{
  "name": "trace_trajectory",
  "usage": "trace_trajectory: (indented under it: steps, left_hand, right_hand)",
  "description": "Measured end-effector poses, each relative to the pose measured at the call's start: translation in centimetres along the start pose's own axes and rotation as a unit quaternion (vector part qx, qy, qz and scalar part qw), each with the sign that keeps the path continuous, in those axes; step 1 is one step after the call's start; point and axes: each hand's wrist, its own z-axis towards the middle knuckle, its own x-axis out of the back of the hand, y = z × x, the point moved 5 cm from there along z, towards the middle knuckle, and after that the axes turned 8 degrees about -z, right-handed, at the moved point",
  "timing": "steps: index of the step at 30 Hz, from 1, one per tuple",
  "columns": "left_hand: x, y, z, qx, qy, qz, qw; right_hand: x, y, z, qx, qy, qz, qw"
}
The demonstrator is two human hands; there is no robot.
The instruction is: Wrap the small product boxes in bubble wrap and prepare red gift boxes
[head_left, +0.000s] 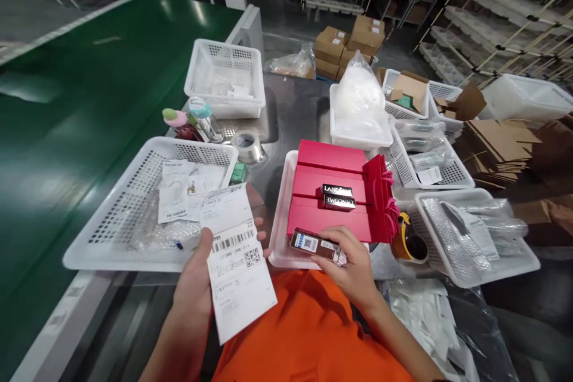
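Observation:
My left hand (197,268) holds up a long white printed slip (239,274) with a barcode and a QR code, thumb on its front and fingers behind. In my right hand (351,262) is a small dark cosmetics box (316,243), its QR-code label facing up. Just beyond it, two small black boxes (339,196) marked LANCOME lie side by side on red flat boxes (329,176). Those fill a white tray (278,239), with red paper bags (380,200) with cord handles at their right.
Left stands a white basket (111,215) with papers and bubble wrap, beside a green conveyor (89,83). Behind are a tape roll (248,146), bottles (203,119) and another basket (224,101). A yellow tape dispenser (405,239) and a basket of bubble-wrapped packs (478,280) are right.

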Motion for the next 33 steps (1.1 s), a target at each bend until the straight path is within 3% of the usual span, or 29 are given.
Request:
trace_trajectory:
  steps: [8, 16, 33]
  left_hand:
    - [0.05, -0.29, 0.06, 0.011, -0.019, 0.003, 1.000]
    - [0.23, -0.11, 0.32, -0.025, 0.010, -0.001, 1.000]
    - [1.04, -0.16, 0.65, 0.008, -0.005, -0.004, 1.000]
  right_hand:
    - [-0.03, -0.04, 0.07, -0.002, 0.000, 0.004, 1.000]
    - [-0.13, 0.04, 0.12, -0.009, -0.004, 0.011, 1.000]
    - [-0.21, -0.03, 0.25, 0.004, -0.001, 0.009, 1.000]
